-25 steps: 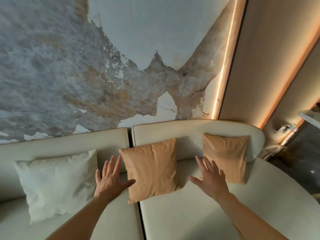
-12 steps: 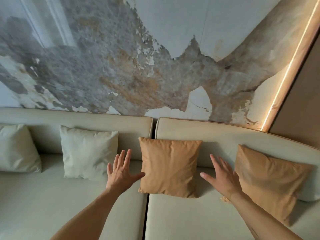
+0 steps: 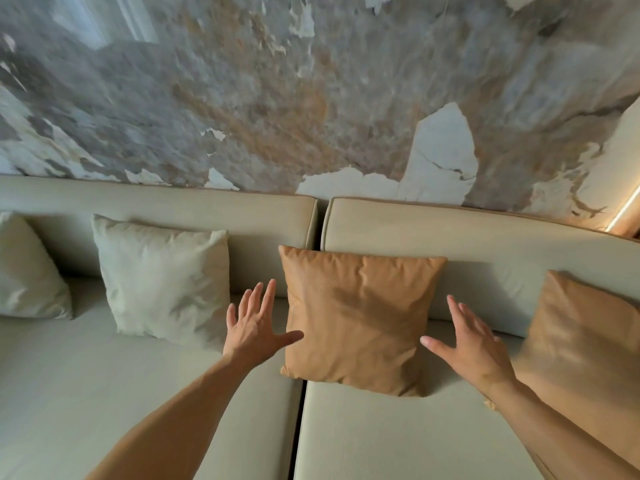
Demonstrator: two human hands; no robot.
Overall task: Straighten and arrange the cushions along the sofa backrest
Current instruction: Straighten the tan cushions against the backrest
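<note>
Since half a second earlier, both hands had edged closer to the middle cushion, and the view had closed in on the sofa.

Item 1: marbled wall (image 3: 277, 98), grey, rust and white, filling the upper half of the view; a lit strip (image 3: 623, 216) at its right edge.

Item 2: cream sofa (image 3: 138, 393), 2 seat sections meeting at a dark seam, with the backrest (image 3: 485, 237) running the full width.

Item 3: tan cushion (image 3: 356, 317), upright and leaning on the backrest, its base across the seam, mostly on the right-hand section.

Item 4: second tan cushion (image 3: 581, 341), far right, tilted, partly cut off by the frame and overlapped by the right forearm.

Item 5: cream cushion (image 3: 162, 278), left of centre, leaning on the backrest, slightly skewed.

Item 6: second cream cushion (image 3: 27, 268), far left, partly out of frame.

Item 7: left hand (image 3: 252, 327), fingers spread, holding nothing, thumb tip at the tan cushion's left edge; contact looked likely but was not certain.

Item 8: right hand (image 3: 471, 344), fingers spread, holding nothing, thumb just beside the same cushion's right edge.
</note>
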